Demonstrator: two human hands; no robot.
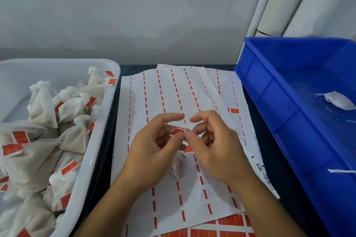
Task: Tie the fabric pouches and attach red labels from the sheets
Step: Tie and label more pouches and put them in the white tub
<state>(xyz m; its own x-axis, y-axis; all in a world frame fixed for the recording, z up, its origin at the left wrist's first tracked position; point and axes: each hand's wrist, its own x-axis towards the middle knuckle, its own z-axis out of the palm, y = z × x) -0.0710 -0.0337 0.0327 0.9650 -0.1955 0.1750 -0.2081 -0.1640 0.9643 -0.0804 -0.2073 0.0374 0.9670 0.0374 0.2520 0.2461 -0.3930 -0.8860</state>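
white label sheets [173, 98] cover the dark table [269, 169] below a grey wall [134, 5].

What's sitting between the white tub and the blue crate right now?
In the head view, label sheets cover the dark table between white tub and blue crate; both hands work over them.

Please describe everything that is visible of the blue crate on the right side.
The blue crate looks like rigid plastic, with ribbed walls and a thick rim. It stands on the dark table, beside the label sheets. Inside lie one white pouch, some loose white strings and small crumbs. No hand touches it.
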